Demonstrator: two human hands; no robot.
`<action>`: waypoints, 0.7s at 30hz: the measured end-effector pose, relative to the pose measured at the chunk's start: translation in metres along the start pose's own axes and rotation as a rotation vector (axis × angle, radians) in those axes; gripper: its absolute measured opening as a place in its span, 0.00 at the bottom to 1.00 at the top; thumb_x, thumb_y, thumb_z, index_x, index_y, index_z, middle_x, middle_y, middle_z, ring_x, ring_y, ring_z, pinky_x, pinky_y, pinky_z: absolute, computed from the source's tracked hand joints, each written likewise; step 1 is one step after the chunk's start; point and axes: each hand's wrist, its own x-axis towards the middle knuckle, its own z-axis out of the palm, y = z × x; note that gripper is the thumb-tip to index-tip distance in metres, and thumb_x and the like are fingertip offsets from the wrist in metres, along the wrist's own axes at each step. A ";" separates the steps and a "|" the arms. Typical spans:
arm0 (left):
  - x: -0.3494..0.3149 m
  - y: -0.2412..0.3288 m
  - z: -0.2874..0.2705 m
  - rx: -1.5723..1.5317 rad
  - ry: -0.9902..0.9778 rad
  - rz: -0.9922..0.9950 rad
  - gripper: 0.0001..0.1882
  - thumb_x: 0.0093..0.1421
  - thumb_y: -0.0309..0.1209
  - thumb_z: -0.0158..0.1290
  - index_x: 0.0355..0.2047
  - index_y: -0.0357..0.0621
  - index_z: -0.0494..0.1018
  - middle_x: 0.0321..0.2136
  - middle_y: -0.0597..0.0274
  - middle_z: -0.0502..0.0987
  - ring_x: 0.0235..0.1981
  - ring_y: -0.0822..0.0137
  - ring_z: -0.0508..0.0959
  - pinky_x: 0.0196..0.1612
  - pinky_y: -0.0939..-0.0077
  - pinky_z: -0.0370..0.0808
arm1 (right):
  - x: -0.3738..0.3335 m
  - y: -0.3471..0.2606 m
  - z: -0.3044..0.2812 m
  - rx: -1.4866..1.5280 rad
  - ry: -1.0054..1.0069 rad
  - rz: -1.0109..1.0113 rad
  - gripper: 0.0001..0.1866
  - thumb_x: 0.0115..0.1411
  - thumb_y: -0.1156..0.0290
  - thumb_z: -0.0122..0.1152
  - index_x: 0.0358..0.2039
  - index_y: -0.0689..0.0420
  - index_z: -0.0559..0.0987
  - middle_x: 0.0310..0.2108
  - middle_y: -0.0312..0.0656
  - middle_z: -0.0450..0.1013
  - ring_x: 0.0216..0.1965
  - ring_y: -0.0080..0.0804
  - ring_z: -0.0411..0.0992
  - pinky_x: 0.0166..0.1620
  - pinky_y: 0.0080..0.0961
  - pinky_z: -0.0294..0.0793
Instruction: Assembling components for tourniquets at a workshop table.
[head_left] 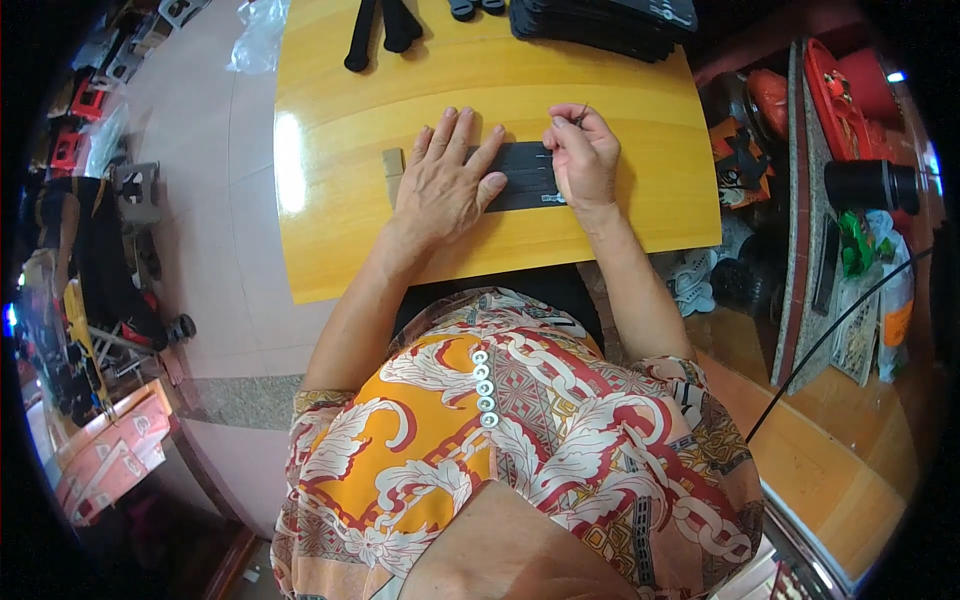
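My left hand (445,185) lies flat with fingers spread. It presses on a flat black rectangular piece (525,180) that has small white marks at its right end. A brown strip, like card (393,165), shows at the piece's left end, partly under my left hand. Over the right end of the black piece, my right hand (585,155) is closed in a pinch. Between its thumb and fingers a small dark pointed thing (583,113) sticks out; its kind is too small to make out.
A stack of flat black pieces (605,30) sits at the table's far right edge. Black strap-like pieces (385,30) and grey rounded pieces (477,8) lie at the far side. The yellow table (340,230) has its near edge by my body. Shelves with red items (840,105) stand on the right.
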 end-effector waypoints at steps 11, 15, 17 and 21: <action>0.000 0.006 0.005 0.028 0.037 -0.044 0.30 0.56 0.54 0.42 0.55 0.54 0.61 0.58 0.47 0.55 0.60 0.47 0.51 0.57 0.42 0.48 | -0.013 -0.003 0.019 -0.886 -0.087 -0.211 0.04 0.55 0.76 0.51 0.29 0.62 0.74 0.24 0.39 0.69 0.26 0.25 0.68 0.30 0.27 0.68; -0.002 0.007 0.000 0.094 -0.088 -0.044 0.30 0.58 0.52 0.39 0.57 0.52 0.58 0.59 0.47 0.52 0.62 0.47 0.48 0.58 0.41 0.45 | -0.022 0.011 0.031 -0.962 -0.397 -0.502 0.04 0.53 0.76 0.52 0.26 0.62 0.75 0.25 0.39 0.70 0.23 0.27 0.69 0.28 0.25 0.69; -0.001 0.003 0.003 0.049 -0.084 -0.062 0.30 0.59 0.52 0.37 0.58 0.51 0.57 0.60 0.46 0.51 0.62 0.47 0.46 0.58 0.42 0.44 | -0.015 0.010 0.013 -0.449 -0.064 0.044 0.03 0.51 0.79 0.53 0.27 0.61 0.75 0.25 0.38 0.70 0.23 0.26 0.68 0.28 0.25 0.69; -0.003 -0.011 0.004 -0.208 -0.033 -0.076 0.30 0.62 0.50 0.30 0.59 0.46 0.53 0.60 0.47 0.50 0.63 0.52 0.44 0.61 0.48 0.40 | 0.008 -0.004 -0.014 0.492 -0.133 0.310 0.06 0.55 0.73 0.47 0.29 0.59 0.73 0.18 0.33 0.61 0.17 0.21 0.53 0.25 0.20 0.56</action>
